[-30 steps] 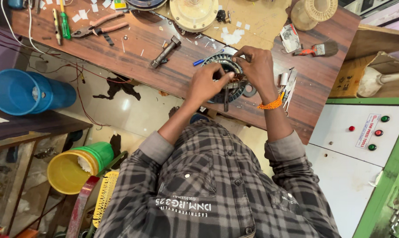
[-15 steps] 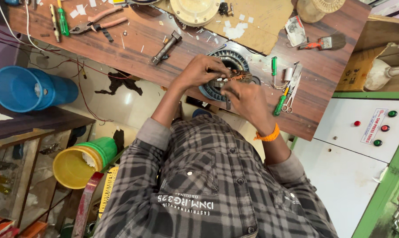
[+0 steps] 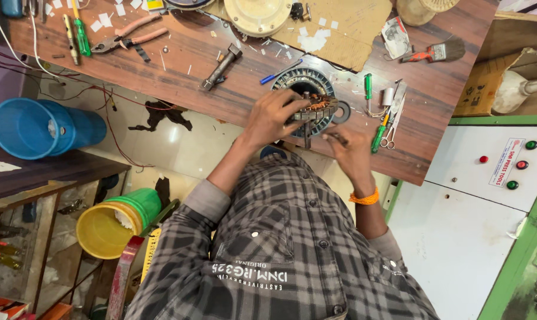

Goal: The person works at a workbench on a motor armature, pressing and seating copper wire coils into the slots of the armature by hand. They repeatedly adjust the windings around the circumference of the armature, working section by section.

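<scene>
The left hand (image 3: pixel 274 115) grips a motor winding core (image 3: pixel 313 110) with copper coils, held just above a round ribbed motor housing (image 3: pixel 304 80) on the wooden desk (image 3: pixel 179 59). The right hand (image 3: pixel 351 148) pinches a thin tool beneath the core. Green screwdrivers (image 3: pixel 368 89) and scissors (image 3: pixel 393 127) lie just right; pliers (image 3: pixel 129 35) lie well left.

Head camera, steeply downward, close over workbench (image 3: pixel 179 56)
</scene>
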